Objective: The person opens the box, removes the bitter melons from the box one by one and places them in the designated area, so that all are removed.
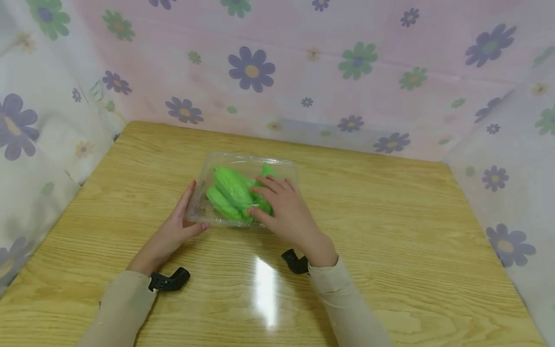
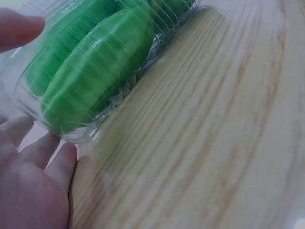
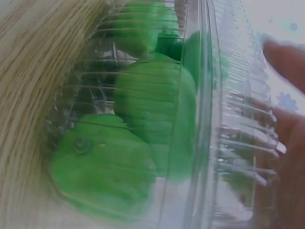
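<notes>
A clear ribbed plastic clamshell box (image 1: 197, 212) sits on the table left of its middle, its lid down over the contents. Inside lie several bumpy light-green vegetables (image 1: 233, 187), long and tapered like bitter melons; the left wrist view shows one green vegetable (image 2: 102, 67) close against the wall. My left hand (image 1: 175, 231) is at the box's left end, fingers extended along that side and thumb by the near corner. Across the right part of the lid lies my right hand (image 1: 288, 212), fingers spread, covering some vegetables. In the right wrist view the box's rim (image 3: 205, 119) stands in front of that hand.
The wood-grain table (image 1: 390, 231) extends around the box, with a bright glare in front. Flower-patterned cloth (image 1: 299, 72) hangs behind and at both sides. Black wrist mounts (image 1: 171, 280) stick out by both sleeves, close above the tabletop.
</notes>
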`<state>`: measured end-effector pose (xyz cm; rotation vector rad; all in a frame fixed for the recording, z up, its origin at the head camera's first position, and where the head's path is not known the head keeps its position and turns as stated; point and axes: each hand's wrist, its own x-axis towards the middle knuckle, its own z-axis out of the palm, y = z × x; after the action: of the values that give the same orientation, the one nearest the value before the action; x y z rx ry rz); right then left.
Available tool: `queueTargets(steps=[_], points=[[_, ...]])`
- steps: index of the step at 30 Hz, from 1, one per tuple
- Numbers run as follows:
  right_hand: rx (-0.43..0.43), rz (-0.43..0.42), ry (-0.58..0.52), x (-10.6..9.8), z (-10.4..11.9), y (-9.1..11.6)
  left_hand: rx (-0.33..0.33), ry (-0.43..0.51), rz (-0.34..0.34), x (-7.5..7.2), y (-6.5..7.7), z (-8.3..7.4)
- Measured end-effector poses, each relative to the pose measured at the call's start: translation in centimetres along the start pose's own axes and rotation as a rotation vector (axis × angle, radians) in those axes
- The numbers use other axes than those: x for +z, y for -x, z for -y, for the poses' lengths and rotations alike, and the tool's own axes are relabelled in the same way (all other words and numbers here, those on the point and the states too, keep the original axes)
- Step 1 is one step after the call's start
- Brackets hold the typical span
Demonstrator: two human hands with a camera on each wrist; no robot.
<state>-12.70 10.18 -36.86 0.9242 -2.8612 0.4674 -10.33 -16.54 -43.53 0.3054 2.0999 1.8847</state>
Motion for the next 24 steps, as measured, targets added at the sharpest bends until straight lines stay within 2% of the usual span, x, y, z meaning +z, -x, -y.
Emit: queueTargets(steps=[7, 11, 15, 21, 24], points=[[0.215, -0.147, -0.186, -0.4, -1.9, 0.1, 0.059, 0.078, 0.031, 0.1, -0.2, 0.2], [0.362, -0.133, -0.246, -0.6, -2.9, 1.1, 0.068, 0.102, 0.05, 0.4, -0.6, 0.5], [0.463, -0.116, -0.327, -0.5, -3.7, 2.5, 0.05, 0.08, 0.047, 0.6, -1.2, 0.7], [0.639, -0.075, -0.591, 0.2, -4.8, 3.7, 0.046, 0.03, -0.008, 0.4, -1.7, 0.7], [0.698, -0.075, -0.656, 0.4, -5.3, 3.7, 0.043, 0.013, -0.03, 0.6, -1.7, 0.3]])
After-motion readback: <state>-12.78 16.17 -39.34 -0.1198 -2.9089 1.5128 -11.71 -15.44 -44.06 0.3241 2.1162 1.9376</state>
